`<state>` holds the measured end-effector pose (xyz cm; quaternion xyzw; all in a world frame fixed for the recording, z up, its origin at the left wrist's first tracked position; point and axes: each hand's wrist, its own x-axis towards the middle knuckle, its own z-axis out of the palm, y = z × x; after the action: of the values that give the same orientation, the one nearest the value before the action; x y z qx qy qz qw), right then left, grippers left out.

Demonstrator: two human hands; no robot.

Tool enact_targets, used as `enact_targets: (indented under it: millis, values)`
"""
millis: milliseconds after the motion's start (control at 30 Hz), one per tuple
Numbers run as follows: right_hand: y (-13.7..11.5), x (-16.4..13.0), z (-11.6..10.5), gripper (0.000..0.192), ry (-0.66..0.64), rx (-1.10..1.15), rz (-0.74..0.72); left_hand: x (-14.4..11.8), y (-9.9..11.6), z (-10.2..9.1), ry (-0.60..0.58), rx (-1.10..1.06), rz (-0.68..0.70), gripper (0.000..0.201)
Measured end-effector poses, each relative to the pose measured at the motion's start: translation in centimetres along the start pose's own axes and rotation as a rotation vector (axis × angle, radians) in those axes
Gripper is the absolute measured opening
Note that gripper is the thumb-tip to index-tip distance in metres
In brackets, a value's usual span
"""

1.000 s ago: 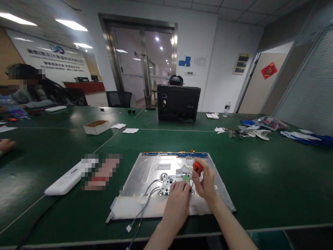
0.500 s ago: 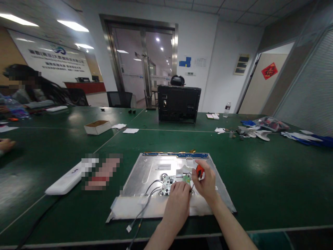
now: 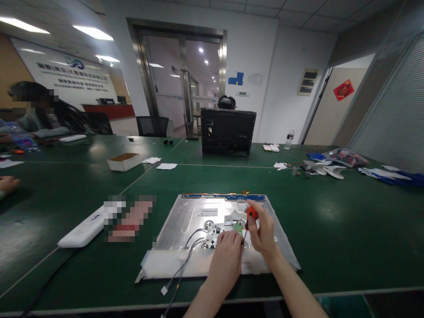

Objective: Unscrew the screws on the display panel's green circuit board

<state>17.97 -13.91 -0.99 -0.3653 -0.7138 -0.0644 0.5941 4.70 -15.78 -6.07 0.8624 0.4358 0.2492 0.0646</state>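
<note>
My right hand [image 3: 264, 232] is closed round the red and black handle of a screwdriver [image 3: 252, 213]. Its thin shaft slants down to the corner of a green circuit board [image 3: 217, 229]. My left hand [image 3: 228, 256] rests over the board's near right part, fingers curled together beside the screwdriver tip; what they pinch, if anything, is hidden. The board is on the silver metal back of a display panel [image 3: 192, 218], which lies flat on the table. A blue circuit strip [image 3: 205, 197] runs along the panel's far edge. Grey cables [image 3: 188, 258] trail from the board over a whitish strip towards me.
On the green table [image 3: 331, 247], a white power bank-like block [image 3: 79, 232] lies left of the panel. Beyond are an open cardboard box [image 3: 124, 162], a black monitor housing [image 3: 228, 132] and a water bottle [image 3: 289, 139]. Another person's hand [image 3: 9, 184] is at far left.
The screwdriver handle has tipped slightly to the left and more upright, and my right hand's fingers have shifted round it. My left hand stays in the same place.
</note>
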Motion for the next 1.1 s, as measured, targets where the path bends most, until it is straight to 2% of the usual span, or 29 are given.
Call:
enact_targets:
  millis: [367, 700, 1100]
  values:
    - [0.35, 0.03, 0.68, 0.025, 0.087, -0.123, -0.071, -0.08, -0.2, 0.47, 0.04, 0.001, 0.022, 0.021]
    - [0.17, -0.2, 0.0, 0.034, -0.018, 0.062, 0.026, -0.11, -0.06, 0.23, 0.046, -0.01, 0.016, 0.019]
    - [0.21, 0.1, 0.64, 0.027, 0.077, -0.11, -0.07, -0.1, -0.12, 0.33, 0.031, 0.027, 0.029, 0.02]
